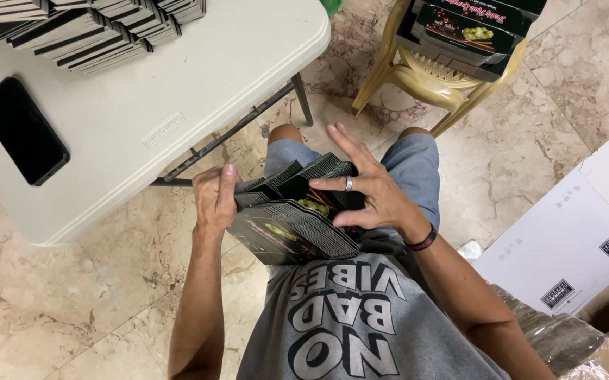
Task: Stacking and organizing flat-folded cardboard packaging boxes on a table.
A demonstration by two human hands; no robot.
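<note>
Floor: marble, beside white surface (178, 91).
Stack (294, 225): flat black cartons, light, slippery; grip edges.
Left hand (213, 200): clamps the stack's end.
Right hand (371, 193): spread wide, steadying top.

We see a polished marble floor (107, 295) in beige with brown veining, evenly lit. A white folding tabletop (178, 91) with dark metal legs fills the upper left; a black phone (21, 130) lies on it. A yellow plastic chair (424, 77) stands beyond, and a flattened white cardboard box (572, 232) lies at right.
</note>
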